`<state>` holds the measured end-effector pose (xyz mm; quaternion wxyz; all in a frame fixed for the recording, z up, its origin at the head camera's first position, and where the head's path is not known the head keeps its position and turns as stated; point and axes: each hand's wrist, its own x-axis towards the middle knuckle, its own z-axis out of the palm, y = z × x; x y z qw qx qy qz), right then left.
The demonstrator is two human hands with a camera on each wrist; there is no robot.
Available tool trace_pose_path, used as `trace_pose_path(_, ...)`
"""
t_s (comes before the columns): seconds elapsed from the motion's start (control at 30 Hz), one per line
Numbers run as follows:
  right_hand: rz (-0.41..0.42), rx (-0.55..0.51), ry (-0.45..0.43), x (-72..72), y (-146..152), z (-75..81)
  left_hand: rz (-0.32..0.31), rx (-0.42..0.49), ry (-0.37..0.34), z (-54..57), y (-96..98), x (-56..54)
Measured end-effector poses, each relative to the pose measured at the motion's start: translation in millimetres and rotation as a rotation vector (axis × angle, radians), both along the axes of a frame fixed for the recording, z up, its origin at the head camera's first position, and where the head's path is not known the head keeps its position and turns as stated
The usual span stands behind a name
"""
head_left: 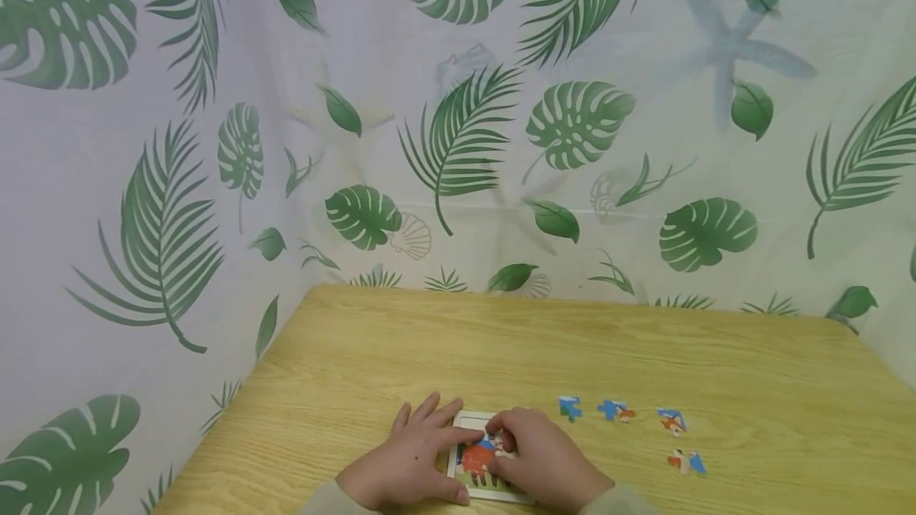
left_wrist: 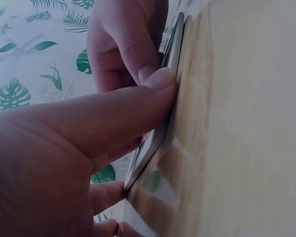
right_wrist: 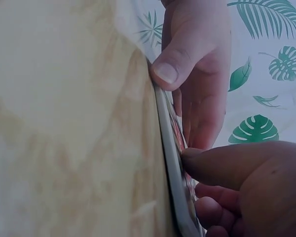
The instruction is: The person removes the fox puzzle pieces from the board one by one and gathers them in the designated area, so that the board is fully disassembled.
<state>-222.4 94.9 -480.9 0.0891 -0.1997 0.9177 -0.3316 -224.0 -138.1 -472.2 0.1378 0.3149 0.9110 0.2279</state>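
A small jigsaw puzzle in a white frame lies on the table, its picture showing a red-clothed figure on green. My left hand rests along the frame's left side, fingers spread and fairly straight. Its index finger reaches over the picture, and the thumb sits at the near edge. Over the right part of the puzzle, my right hand curls its index finger and thumb around a puzzle piece at the picture's surface. That piece is mostly hidden by the fingers.
Loose puzzle pieces lie to the right of the frame: a blue and green one, a blue and orange one, one with a fox face and another nearer me. A leaf-patterned curtain hangs behind the wooden table.
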Motion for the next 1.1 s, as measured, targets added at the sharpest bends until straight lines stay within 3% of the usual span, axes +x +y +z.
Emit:
trace_pose_path(0.3,-0.029,0.023,-0.017,-0.1,-2.4,1.1,0.018,-0.006,0.014,0.4,0.6,-0.4)
trace_pose_path(0.53,-0.025,0.02,0.032,2.7,-0.5,-0.1,0.026,-0.008,0.022,-2.8,0.6,-1.6)
trace_pose_path(0.7,-0.06,0.015,-0.002,2.1,-1.7,-0.1,0.027,-0.013,0.029,-2.5,1.2,-1.3)
trace_pose_path(1.0,-0.081,-0.038,-0.014,2.9,-1.0,-0.9,0.031,-0.004,0.016,1.9,2.3,1.9)
trace_pose_path(1.1,-0.096,-0.11,-0.023,3.6,1.0,-3.3,0.032,-0.001,0.009,2.6,2.5,2.2)
